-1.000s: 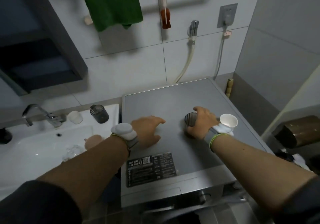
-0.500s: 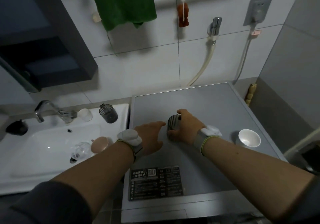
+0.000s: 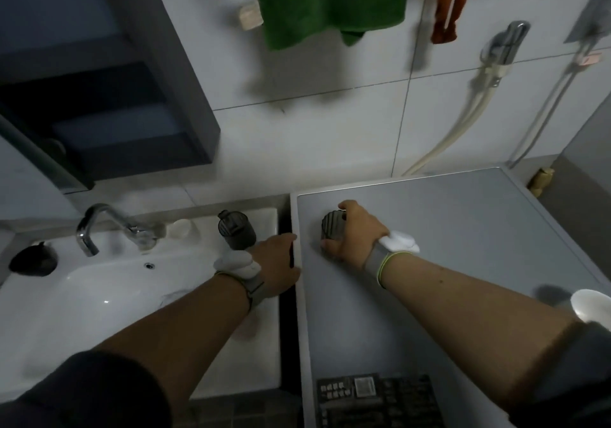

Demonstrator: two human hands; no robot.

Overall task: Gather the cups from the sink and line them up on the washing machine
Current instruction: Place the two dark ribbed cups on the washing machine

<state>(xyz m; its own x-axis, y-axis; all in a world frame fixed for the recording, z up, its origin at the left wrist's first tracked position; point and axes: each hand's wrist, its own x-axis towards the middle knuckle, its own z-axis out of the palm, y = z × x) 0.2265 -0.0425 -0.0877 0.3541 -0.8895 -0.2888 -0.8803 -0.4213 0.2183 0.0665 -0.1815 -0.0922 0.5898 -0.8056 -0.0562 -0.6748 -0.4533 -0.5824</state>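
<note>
A grey washing machine top (image 3: 463,262) is seen beside a white sink (image 3: 82,295), with a dark gap between them, in a bathroom of pale wall tiles. A green towel (image 3: 330,1) hangs above, a chrome faucet (image 3: 99,226) stands at the basin's rear, and a dark wall cabinet (image 3: 109,97) is fixed over the sink. A ribbed dark cup (image 3: 332,227) is clasped by the right hand (image 3: 355,236), fingers wrapped around it, near the machine top's left rear. A white cup (image 3: 591,305) stands at the right edge of the machine. A dark tumbler (image 3: 236,232) and a pale cup (image 3: 180,229) stand on the sink's back ledge. The left hand (image 3: 274,269) is held over the sink's right edge, its fingers loosely extended and holding nothing. A dark label (image 3: 377,401) is stuck on the machine's front; its writing cannot be read.
</note>
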